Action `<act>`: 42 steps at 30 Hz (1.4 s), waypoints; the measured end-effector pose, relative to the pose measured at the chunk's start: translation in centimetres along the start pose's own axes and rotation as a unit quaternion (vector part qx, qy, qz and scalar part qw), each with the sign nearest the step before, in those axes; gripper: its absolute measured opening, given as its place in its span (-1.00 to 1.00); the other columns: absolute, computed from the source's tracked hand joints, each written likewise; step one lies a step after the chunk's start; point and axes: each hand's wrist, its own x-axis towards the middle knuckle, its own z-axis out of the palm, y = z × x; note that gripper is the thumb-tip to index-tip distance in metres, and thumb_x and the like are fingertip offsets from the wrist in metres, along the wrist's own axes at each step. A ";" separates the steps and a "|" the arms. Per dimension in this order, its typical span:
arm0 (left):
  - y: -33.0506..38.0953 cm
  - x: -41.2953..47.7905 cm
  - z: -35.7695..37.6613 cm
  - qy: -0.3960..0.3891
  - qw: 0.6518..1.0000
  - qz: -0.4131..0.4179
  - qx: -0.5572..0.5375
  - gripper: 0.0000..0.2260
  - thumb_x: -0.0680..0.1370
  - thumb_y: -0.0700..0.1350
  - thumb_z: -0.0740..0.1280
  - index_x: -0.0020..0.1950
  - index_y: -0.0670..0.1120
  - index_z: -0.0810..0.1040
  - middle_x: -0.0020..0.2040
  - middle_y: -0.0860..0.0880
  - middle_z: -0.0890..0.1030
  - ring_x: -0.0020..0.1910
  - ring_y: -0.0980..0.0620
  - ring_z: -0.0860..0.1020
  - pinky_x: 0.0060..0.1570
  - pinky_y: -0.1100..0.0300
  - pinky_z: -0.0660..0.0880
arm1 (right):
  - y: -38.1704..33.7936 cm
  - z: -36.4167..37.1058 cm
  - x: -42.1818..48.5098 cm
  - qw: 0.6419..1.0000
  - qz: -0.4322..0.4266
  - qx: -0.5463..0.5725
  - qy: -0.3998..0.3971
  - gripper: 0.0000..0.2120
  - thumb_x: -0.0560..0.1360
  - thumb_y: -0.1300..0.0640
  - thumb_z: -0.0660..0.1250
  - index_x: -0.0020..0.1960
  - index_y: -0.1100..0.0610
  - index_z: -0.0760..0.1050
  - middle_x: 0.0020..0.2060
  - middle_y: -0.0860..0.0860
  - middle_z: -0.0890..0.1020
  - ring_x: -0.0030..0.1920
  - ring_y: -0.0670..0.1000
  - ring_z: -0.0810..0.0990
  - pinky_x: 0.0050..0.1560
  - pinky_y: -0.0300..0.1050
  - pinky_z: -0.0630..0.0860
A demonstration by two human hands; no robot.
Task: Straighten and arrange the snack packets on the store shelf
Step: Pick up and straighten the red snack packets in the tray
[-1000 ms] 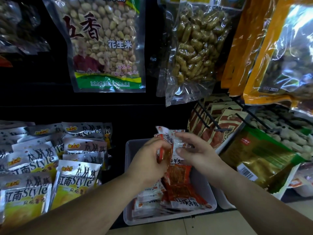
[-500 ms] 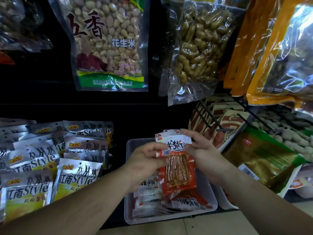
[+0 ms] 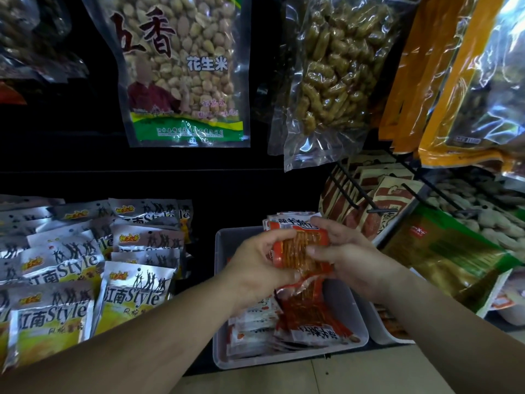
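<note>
Snack packets (image 3: pixel 301 245): a small stack of red packets is being held upright at the centre of the frame, just above the grey tray (image 3: pixel 220 280), with the white printed tops pointing up.
Left hand (image 3: pixel 255 268): it is gripping the stack's left edge, with the fingers curling onto the front face.
Right hand (image 3: pixel 349 257): it is clamping the right edge, with the thumb lying across the front and the fingertips resting on the top corner.
Hands together: they are sitting close, nearly meeting across the packet face.
Just changed: half a second ago the hands were wider apart and one packet was showing its whole face between them. Now they are closing in, covering most of it and pressing the edges flush.
Meaning for the task: by my reading, the bundle is being squared up and is nearly ready to go back into the tray.
Loose packets (image 3: pixel 312 322): they are lying slanted and overlapping in the tray at lower centre, and are still waiting to be tidied.
Surroundings: silver packets (image 3: pixel 136 294) are standing in rows at lower left, and a peanut bag (image 3: pixel 181 72) is hanging at upper centre.
</note>
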 end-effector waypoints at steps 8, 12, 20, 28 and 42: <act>-0.2 0.2 -0.6 0.073 0.995 0.022 0.061 -0.61 0.55 -0.24 0.47 0.23 0.20 0.58 0.14 0.10 0.64 -0.01 0.18 0.66 0.04 0.19 0.65 | 0.9 -0.4 -0.7 0.979 -0.022 -0.193 -0.068 0.15 0.37 0.58 0.49 0.60 -0.35 0.15 0.34 -0.10 0.60 0.25 0.09 0.66 0.16 0.20 0.66; -0.5 0.5 -1.1 0.137 0.985 0.046 0.089 -0.72 0.60 -0.28 0.40 0.09 0.13 0.60 0.04 0.07 0.63 -0.10 -0.07 0.65 -0.01 -0.02 0.67 | 1.9 -0.1 -0.8 0.962 -0.069 -0.262 -0.022 0.00 0.41 0.43 0.55 0.53 -0.39 0.27 0.25 -0.19 0.59 0.20 -0.01 0.66 0.09 -0.03 0.68; -1.2 0.3 1.1 -0.038 0.981 0.075 0.173 -0.62 0.58 -0.34 0.34 0.17 0.15 0.61 0.10 0.11 0.68 0.06 0.24 0.64 0.11 0.23 0.60 | 0.7 1.5 0.7 0.990 -0.068 -0.063 0.107 -0.62 0.53 -0.02 0.51 0.31 -0.03 0.54 0.03 0.02 0.74 0.08 0.04 0.73 0.03 0.05 0.70; -2.1 0.4 -0.1 -0.061 0.984 -0.033 0.166 -0.60 0.53 -0.49 0.25 -0.01 0.00 0.67 0.21 0.05 0.65 0.24 0.16 0.58 0.03 0.45 0.54 | 2.9 -2.8 0.6 0.885 -0.088 -0.449 0.079 -0.77 0.64 0.26 0.33 0.18 0.08 0.70 0.08 -0.12 0.67 0.16 -0.15 0.61 0.06 -0.51 0.44; -4.5 1.4 -1.3 0.015 0.969 -0.113 0.217 -0.67 0.57 -0.40 0.28 0.11 -0.02 0.66 0.03 0.06 0.60 -0.07 0.14 0.55 -0.32 0.43 0.44 | 5.7 -2.0 2.3 0.857 0.013 -0.514 -0.044 -0.76 0.61 0.23 0.35 0.20 0.02 0.68 0.06 -0.04 0.67 0.11 -0.07 0.62 0.24 -0.16 0.53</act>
